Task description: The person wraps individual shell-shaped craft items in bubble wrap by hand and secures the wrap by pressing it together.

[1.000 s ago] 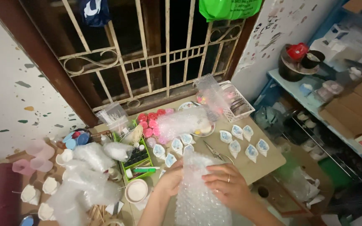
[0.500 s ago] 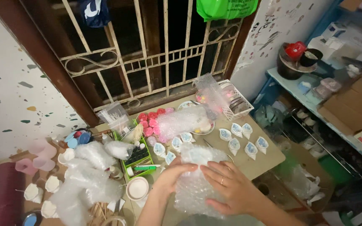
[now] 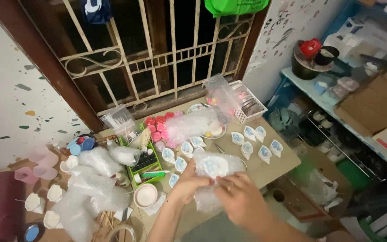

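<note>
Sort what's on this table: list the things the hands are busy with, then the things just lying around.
In hand:
- bubble wrap bundle, gripped by left hand and right hand
- small blue-and-white piece inside the wrap

Lying about:
- green tray
- white wire basket
- red and pink caps
- loose bubble wrap heap
- round white lid

Bubble-wrap bundle (image 3: pixel 213 172) between fingers (image 3: pixel 236 181); small wrapped pieces (image 3: pixel 256 143) behind fingers; tray (image 3: pixel 151 166) left; basket (image 3: pixel 249 105) far behind.
</note>
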